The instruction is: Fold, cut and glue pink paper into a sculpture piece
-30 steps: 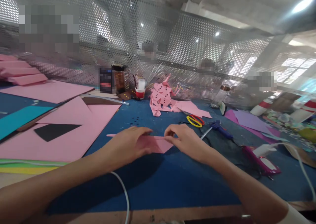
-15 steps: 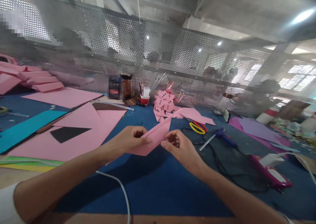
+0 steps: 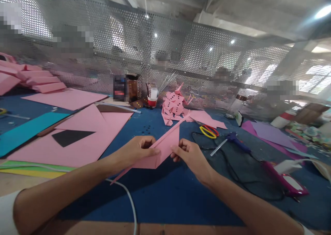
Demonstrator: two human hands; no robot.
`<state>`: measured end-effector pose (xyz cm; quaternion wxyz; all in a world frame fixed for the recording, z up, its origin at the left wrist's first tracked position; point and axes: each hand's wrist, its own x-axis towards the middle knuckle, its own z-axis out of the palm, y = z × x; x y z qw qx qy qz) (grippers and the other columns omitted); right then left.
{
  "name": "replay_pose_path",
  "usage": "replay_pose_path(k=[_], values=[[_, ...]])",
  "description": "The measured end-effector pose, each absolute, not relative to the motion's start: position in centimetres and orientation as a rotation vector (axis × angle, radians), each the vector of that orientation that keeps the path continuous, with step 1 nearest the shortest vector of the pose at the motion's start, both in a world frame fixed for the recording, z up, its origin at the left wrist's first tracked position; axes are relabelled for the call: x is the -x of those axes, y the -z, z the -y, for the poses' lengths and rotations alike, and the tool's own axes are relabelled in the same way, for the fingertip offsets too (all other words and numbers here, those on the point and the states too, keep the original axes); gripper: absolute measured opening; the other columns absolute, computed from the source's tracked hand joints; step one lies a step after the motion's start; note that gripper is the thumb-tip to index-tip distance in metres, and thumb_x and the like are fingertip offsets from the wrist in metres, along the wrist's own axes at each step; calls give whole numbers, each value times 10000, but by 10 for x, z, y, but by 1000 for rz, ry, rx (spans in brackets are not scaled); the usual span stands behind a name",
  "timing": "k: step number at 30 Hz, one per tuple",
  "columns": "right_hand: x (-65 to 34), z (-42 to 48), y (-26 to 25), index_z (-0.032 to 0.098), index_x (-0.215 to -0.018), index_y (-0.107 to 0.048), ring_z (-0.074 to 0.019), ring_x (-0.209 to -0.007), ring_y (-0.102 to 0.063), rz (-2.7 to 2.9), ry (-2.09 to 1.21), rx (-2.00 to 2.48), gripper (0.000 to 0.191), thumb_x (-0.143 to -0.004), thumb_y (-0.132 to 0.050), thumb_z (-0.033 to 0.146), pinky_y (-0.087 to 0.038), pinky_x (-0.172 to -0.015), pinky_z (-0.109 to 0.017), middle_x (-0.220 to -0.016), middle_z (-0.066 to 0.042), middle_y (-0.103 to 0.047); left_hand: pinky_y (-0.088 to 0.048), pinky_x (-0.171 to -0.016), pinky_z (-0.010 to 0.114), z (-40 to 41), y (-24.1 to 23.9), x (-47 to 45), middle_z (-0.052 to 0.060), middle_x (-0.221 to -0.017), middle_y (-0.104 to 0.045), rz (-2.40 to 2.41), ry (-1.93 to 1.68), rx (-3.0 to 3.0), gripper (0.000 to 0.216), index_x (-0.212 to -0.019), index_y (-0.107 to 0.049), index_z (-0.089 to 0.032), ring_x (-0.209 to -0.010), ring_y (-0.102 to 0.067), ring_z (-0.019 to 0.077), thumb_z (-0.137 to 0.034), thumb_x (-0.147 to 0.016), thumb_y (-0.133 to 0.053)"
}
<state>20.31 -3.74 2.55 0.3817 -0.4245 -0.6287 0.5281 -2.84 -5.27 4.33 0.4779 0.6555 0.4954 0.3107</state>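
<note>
A folded piece of pink paper is held above the blue table mat, tilted up to the right. My left hand is closed on its left side, the thumb lying over the crease. At its right edge, my right hand pinches the paper between thumb and fingers. A narrow pink point of the paper hangs below my left wrist. Behind it stands a folded pink paper figure with black dots.
To the left lie pink sheets with a black paper piece and a blue-green strip. On the right are scissors, a glue gun with its cable, and a magenta power strip. A perforated metal screen rises behind.
My right hand has closed on the right edge of the pink paper, where its fingers were loosely curled beside it before. The paper is turned to show more of its face.
</note>
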Motion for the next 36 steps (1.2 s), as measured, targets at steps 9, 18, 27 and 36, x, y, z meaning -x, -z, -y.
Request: replay_pose_path(k=[9, 18, 27, 36], values=[[-204, 35, -25, 190, -778, -614, -149, -604, -672, 1617, -1287, 1103, 345, -847, -756, 497, -541, -631, -279, -703, -29, -736, -347, -600, 253, 56, -42, 26, -13, -703, -602, -1183, -709, -1549, 398, -795, -682, -161, -665, -522, 162, -542, -710, -761], [-208, 32, -27, 196, -807, -606, -147, -611, -684, 1753, -1158, 1077, 356, -977, -573, 507, -535, -629, -268, -751, -36, -749, -364, -595, 244, 56, -41, 28, -26, -684, -568, -1214, -737, -1519, 410, -754, -653, -162, -655, -501, 154, -544, -687, -787], [-286, -70, -64, 147, -1213, -638, -264, -1202, -637, 2087, -16, 1699, 235, -1046, -510, 251, -468, -1055, -429, -1249, -151, -684, -389, -604, 261, 46, -26, 40, 25, -764, -654, -1227, -725, -1560, 489, -882, -714, -152, -704, -576, 199, -611, -726, -775], [-315, -117, -52, 164, -1314, -617, -252, -1112, -665, 2269, 46, 2234, 374, -1001, -661, 363, -583, -932, -458, -1316, -115, -635, -398, -612, 253, 42, -27, 45, 19, -765, -676, -1205, -771, -1563, 389, -886, -741, -160, -709, -590, 191, -513, -731, -786]])
